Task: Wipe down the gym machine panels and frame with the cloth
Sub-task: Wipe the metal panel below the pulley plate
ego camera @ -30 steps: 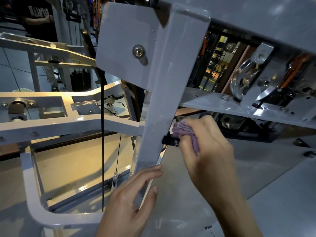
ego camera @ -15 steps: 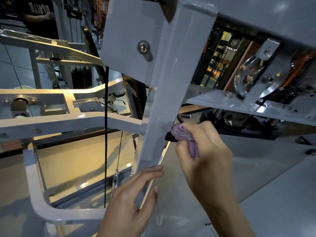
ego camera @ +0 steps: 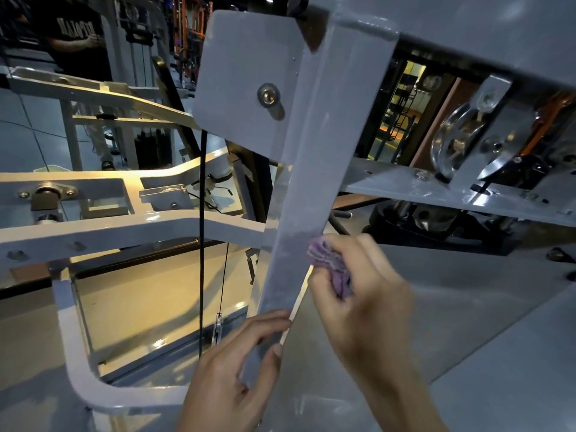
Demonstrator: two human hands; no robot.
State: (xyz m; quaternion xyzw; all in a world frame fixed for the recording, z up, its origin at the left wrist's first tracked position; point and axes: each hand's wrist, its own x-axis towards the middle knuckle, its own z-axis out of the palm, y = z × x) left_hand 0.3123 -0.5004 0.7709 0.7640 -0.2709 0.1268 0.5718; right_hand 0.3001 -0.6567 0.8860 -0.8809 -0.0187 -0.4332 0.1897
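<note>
A grey slanted frame post point(ego camera: 308, 194) of the gym machine runs from the upper right down to the lower middle. My right hand point(ego camera: 364, 294) grips a bunched purple cloth point(ego camera: 330, 263) and presses it against the post's right edge, about halfway down. Lower on the same post, my left hand point(ego camera: 230, 372) holds on, with fingers across the front face and the thumb on its right side. A grey panel point(ego camera: 246, 82) with one bolt is fixed to the post above.
White frame arms point(ego camera: 124, 235) reach out to the left, and a black cable point(ego camera: 202, 244) hangs down in front of them. A steel pulley point(ego camera: 458, 141) and bracket sit at the upper right above a grey shelf plate point(ego camera: 436, 194). A person in a black shirt point(ego camera: 78, 32) stands far left.
My right hand has slid the cloth leftward from behind the post's right side onto its edge and a little downward. My left hand has stayed in place on the post.
</note>
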